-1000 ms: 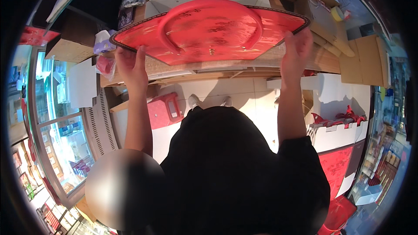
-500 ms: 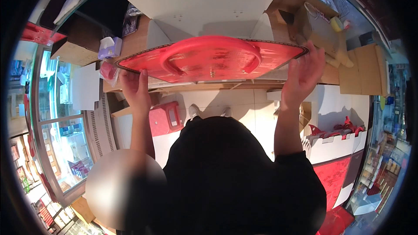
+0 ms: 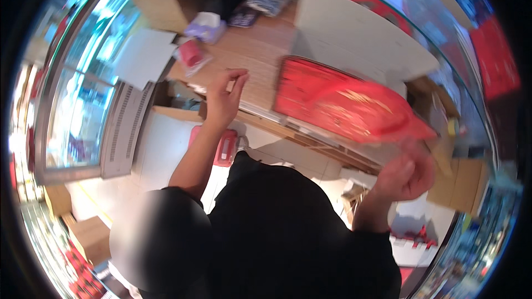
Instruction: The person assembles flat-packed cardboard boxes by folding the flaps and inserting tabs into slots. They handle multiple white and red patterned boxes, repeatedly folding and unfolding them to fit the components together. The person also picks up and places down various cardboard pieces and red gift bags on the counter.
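A flat red gift box (image 3: 310, 91) with a curved red handle and gold markings lies tilted across the front of the wooden table, blurred by motion. My left hand (image 3: 223, 99) hovers over the table's front edge, apart from the box. Its fingers are bent with a gap between thumb and forefinger, and it holds nothing I can see. Close to the box's near right corner is my right hand (image 3: 407, 176), with curled fingers. Motion smears its fingertips, so whether they grip the corner cannot be made out.
A white panel stand (image 3: 360, 33) rises behind the box. On the table (image 3: 255, 50) are a purple tissue pack (image 3: 206, 26) and a red roll in clear plastic (image 3: 191, 53). Cardboard (image 3: 457, 185) stands at the right, a glass showcase (image 3: 83, 122) at the left. A red stool (image 3: 226, 148) sits below.
My left hand has come away from the box's left edge. The view has swung left, and the box now appears farther right and slanted. My right hand's fingers have curled.
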{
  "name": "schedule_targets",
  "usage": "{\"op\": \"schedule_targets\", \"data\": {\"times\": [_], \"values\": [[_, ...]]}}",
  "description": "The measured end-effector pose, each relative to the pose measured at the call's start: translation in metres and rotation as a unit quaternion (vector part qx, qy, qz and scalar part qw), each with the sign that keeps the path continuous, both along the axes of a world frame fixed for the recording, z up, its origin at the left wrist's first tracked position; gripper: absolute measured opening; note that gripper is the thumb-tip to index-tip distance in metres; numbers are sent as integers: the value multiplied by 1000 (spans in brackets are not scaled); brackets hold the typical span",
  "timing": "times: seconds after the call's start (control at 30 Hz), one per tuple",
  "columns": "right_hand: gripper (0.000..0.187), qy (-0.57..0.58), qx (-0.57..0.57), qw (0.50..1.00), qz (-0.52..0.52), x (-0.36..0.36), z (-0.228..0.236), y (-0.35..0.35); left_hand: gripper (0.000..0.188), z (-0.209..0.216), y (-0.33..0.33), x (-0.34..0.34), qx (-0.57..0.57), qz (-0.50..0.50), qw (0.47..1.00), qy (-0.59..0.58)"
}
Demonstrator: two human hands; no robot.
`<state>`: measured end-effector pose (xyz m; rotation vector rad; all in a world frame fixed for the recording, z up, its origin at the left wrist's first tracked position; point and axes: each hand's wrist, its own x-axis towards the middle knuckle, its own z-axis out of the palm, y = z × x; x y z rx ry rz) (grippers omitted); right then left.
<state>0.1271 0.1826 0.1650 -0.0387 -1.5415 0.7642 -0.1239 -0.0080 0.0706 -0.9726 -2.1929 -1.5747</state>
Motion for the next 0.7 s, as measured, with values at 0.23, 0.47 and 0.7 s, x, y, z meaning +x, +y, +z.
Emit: {"op": "schedule_targets", "data": {"times": [0.23,0.47,0.7], "values": [[23,-439,-75,866,226,-101,-66,-96,32,-146,-167,-175,-95,242,951,-169],[30,-621,-148,713,291,-170,-119,-145,54,-200,-261,-277,-310,429,848,-19],[31,-667,-210,667,257,-194,-153,-162,54,-218,-316,-342,-102,443,808,-375]]}}
